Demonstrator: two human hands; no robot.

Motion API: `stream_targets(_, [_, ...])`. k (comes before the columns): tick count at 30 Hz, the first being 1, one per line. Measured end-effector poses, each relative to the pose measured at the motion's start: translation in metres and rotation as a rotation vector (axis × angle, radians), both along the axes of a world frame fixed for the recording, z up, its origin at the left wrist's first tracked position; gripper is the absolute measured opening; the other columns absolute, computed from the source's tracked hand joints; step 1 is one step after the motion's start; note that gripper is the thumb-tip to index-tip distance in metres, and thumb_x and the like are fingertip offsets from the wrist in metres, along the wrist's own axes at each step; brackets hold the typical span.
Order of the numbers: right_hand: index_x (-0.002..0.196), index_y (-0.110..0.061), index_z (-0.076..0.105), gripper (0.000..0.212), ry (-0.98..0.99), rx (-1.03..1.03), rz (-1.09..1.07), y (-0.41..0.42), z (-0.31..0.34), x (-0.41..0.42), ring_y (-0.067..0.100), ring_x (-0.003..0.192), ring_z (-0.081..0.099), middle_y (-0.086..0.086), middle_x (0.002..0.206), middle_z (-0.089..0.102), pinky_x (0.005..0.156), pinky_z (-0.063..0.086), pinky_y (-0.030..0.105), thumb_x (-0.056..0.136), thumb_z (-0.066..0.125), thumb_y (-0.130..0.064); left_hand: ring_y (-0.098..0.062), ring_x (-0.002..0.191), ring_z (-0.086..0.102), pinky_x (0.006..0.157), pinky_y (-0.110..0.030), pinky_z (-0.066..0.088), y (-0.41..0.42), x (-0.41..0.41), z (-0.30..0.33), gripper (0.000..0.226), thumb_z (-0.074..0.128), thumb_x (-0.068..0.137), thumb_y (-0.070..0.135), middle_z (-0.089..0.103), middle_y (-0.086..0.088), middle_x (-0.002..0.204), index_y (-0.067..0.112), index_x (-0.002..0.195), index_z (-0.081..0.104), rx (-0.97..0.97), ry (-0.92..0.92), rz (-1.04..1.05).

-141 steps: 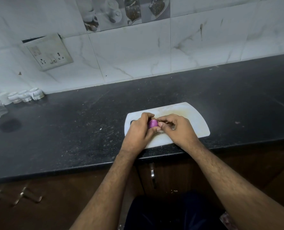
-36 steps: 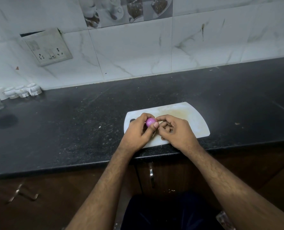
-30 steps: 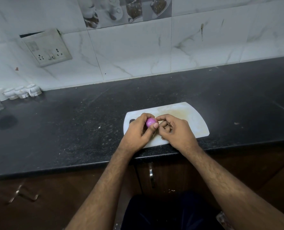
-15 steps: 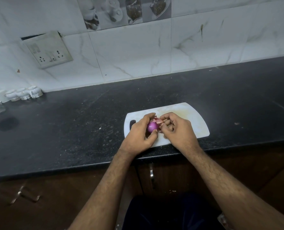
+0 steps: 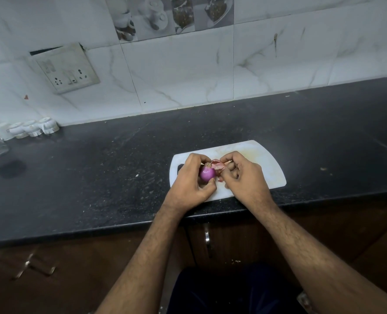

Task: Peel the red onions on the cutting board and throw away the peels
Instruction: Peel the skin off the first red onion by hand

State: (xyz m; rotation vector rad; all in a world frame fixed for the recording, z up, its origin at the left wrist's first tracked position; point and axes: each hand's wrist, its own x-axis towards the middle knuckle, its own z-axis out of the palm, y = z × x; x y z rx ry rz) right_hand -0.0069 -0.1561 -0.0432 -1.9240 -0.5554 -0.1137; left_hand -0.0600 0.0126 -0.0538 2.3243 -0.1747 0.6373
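Our left hand [image 5: 191, 180] grips the red onion [image 5: 207, 173], root end up; right hand [image 5: 244, 177] just beside pinches its loose peel [image 5: 218, 165]

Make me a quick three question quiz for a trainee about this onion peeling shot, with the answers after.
1. True or false: the left hand holds the red onion above the white cutting board.
2. What do the right hand fingers pinch? A) a knife B) a loose peel C) a spoon
3. Fill in: the cutting board lies on the black ____, near its front edge.

Key
1. True.
2. B, a pale pink peel, still against the onion's top.
3. Countertop.
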Motion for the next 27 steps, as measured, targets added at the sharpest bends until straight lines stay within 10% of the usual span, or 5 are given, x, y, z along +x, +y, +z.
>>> stream_targets(7, [0.092, -0.023, 0.066, 0.014, 0.026, -0.024, -0.018, 0.0008, -0.0021, 0.0018, -0.002, 0.064, 0.071, -0.004, 0.072, 0.074, 0.07, 0.064, 0.042, 0.095, 0.062, -0.009, -0.014, 0.098, 0.061, 0.082, -0.038, 0.056, -0.0004, -0.0005, 0.001, 0.036, 0.071, 0.084, 0.014, 0.059, 0.003, 0.111, 0.015, 0.116, 0.056, -0.005, -0.026, -0.013])
stream_targets(27, [0.081, -0.027, 0.064, 0.016, -0.035, -0.103, 0.017, 0.0014, -0.0029, 0.0044, 0.016, 0.049, 0.05, -0.004, 0.056, 0.063, 0.051, 0.048, 0.025, 0.091, 0.069, -0.016, -0.011, 0.103, 0.055, 0.084, -0.026, 0.055, 0.0, -0.0012, 0.0028, 0.041, 0.075, 0.085, 0.014, 0.047, 0.003, 0.109, 0.014, 0.126, 0.066, 0.021, -0.073, -0.027])
